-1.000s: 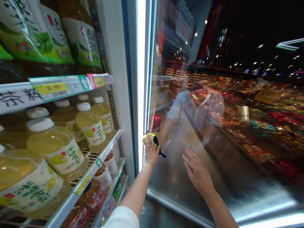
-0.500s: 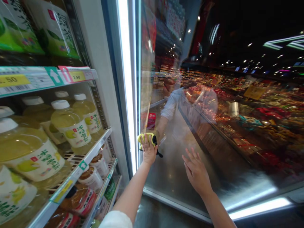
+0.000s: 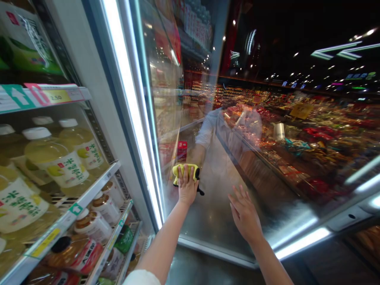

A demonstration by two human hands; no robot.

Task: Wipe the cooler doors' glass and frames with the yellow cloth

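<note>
Since the earlier frames, the shelving and the light strip [image 3: 127, 95] have slid leftward in view, and the yellow cloth [image 3: 177, 171] now lies farther from that strip. The left hand [image 3: 187, 192] holds the cloth beneath its extended fingers, against the glass door [image 3: 213, 231]; a black end of the cloth protrudes beside the hand. The right hand [image 3: 246, 215], free of any object, faces the glass with its fingers slightly parted; contact with the pane cannot be told. Left of the strip, bottles of pale-yellow drink [image 3: 69, 170] with white caps stand behind a shelf rail [image 3: 99, 183]; above them, a green-labelled bottle [image 3: 28, 39] stands behind a price tag [image 3: 56, 96] reading 2.50. Brown bottles [image 3: 74, 251] occupy the lower shelf, near the left forearm. The strip stands between shelving and glass. In the pane appear a faint figure in pale sleeves, a red box [image 3: 182, 149] and heaped packets [image 3: 323, 134], whether mirrored or seen through cannot be told. A second lit strip [image 3: 303, 243] runs at lower right.
</note>
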